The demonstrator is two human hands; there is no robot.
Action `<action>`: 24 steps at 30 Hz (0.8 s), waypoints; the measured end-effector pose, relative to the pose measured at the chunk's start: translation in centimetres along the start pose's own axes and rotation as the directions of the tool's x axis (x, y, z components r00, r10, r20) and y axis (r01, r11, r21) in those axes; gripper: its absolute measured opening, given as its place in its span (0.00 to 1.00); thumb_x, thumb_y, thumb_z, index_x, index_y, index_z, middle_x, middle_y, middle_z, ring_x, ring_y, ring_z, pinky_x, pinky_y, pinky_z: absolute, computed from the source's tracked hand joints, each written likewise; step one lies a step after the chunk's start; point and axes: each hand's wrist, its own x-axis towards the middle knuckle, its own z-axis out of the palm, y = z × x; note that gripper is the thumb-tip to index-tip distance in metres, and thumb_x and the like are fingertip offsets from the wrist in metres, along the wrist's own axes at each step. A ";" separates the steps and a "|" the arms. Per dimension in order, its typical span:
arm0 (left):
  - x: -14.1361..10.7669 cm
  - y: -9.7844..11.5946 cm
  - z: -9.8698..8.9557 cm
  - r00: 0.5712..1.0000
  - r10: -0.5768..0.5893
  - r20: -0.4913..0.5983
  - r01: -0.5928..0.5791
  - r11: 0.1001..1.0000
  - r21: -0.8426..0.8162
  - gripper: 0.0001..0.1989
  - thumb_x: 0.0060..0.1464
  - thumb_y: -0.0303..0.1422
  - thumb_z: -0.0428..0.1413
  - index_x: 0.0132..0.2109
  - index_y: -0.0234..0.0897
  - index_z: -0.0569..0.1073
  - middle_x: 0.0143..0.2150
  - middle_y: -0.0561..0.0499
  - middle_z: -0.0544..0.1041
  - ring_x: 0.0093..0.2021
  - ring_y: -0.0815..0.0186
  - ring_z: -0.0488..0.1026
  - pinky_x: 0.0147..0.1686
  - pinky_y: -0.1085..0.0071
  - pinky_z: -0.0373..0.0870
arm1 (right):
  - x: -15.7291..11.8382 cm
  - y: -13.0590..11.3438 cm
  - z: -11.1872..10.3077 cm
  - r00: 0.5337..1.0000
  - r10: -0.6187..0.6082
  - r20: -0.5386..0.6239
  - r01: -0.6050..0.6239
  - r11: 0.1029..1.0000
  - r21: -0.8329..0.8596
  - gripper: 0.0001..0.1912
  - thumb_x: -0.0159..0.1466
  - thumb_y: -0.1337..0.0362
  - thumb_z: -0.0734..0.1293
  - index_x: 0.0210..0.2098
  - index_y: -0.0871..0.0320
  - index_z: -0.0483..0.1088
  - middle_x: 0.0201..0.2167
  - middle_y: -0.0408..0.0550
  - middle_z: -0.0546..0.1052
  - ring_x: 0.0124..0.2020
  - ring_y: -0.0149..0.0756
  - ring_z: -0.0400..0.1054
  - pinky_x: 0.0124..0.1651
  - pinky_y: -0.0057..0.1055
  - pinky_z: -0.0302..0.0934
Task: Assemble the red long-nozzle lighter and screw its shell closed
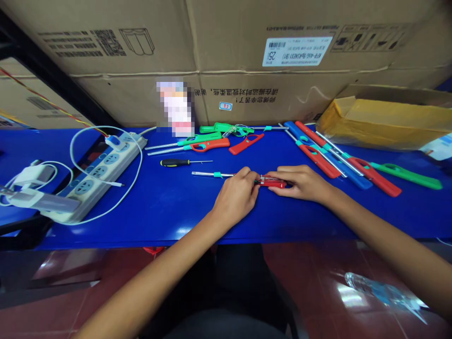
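Observation:
Both hands are at a red long-necked lighter (pixel 271 181) lying on the blue table, its metal tube pointing left with a teal collar on it. My left hand (pixel 237 193) is closed around the lighter's front part, where the tube meets the body. At the handle end, my right hand (pixel 300 182) grips the red body between thumb and fingers. Some inner parts show along the body between the hands; the fingers hide the rest. Beyond my left hand lies a black and yellow screwdriver (pixel 175 163). A loose red handle shell (pixel 246 144) rests behind the lighter.
Red and green lighters (pixel 210 145) lie at the back. Several more lighters (pixel 328 160) are piled at the right, near an open cardboard box (pixel 384 117). A power strip (pixel 102 174) with white cables is at the left. A large carton (pixel 233 47) stands behind the table (pixel 141 212).

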 end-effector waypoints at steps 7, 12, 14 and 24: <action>0.2 -0.7 0.5 0.999 -0.014 -0.039 0.009 0.991 -0.131 0.08 0.66 0.26 0.62 0.51 0.38 0.82 0.38 0.54 0.77 0.33 0.67 0.73 0.37 0.69 0.68 | -0.1 0.1 -0.1 1.000 -0.003 0.004 0.003 1.000 0.010 0.18 0.77 0.56 0.68 0.58 0.61 0.80 0.34 0.48 0.80 0.28 0.33 0.72 0.34 0.28 0.64; 0.2 -0.7 0.5 0.999 -0.021 -0.046 0.014 0.989 -0.150 0.09 0.65 0.26 0.62 0.50 0.38 0.82 0.37 0.54 0.77 0.33 0.67 0.72 0.36 0.69 0.66 | -0.3 0.2 0.1 1.000 -0.015 0.008 0.015 1.000 0.003 0.19 0.78 0.55 0.67 0.60 0.61 0.79 0.34 0.49 0.80 0.31 0.36 0.75 0.36 0.29 0.66; 0.1 -0.7 0.5 0.999 -0.021 -0.045 0.014 0.989 -0.149 0.09 0.66 0.26 0.62 0.51 0.38 0.83 0.37 0.53 0.77 0.32 0.67 0.72 0.36 0.69 0.65 | -0.4 0.3 0.2 1.000 -0.008 0.012 0.008 1.000 0.004 0.20 0.78 0.54 0.67 0.61 0.59 0.79 0.36 0.50 0.81 0.33 0.37 0.77 0.38 0.29 0.67; 0.0 -0.6 0.4 0.999 -0.015 -0.049 0.007 0.988 -0.157 0.11 0.67 0.27 0.61 0.51 0.39 0.86 0.35 0.53 0.78 0.32 0.67 0.72 0.36 0.69 0.65 | -0.8 0.6 0.4 0.999 0.018 0.032 -0.018 1.000 0.019 0.20 0.77 0.54 0.68 0.63 0.55 0.78 0.37 0.49 0.82 0.34 0.39 0.78 0.38 0.30 0.68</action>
